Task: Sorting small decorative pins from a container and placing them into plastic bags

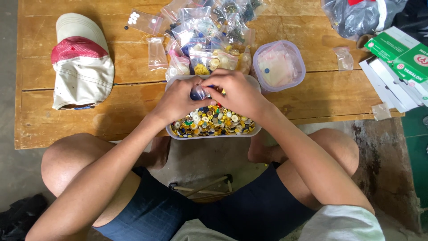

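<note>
Low wooden table [67, 125] on concrete floor [9, 89] holds button tub [212, 134].

A red-and-cream cap [80, 60] lies on the wooden table [129, 107], well left of the fingers. Beyond the fingertips sits a heap of small filled bags [209, 40]. Green boxes [399, 56] and a dark plastic sack [361, 15] lie far right.
</note>
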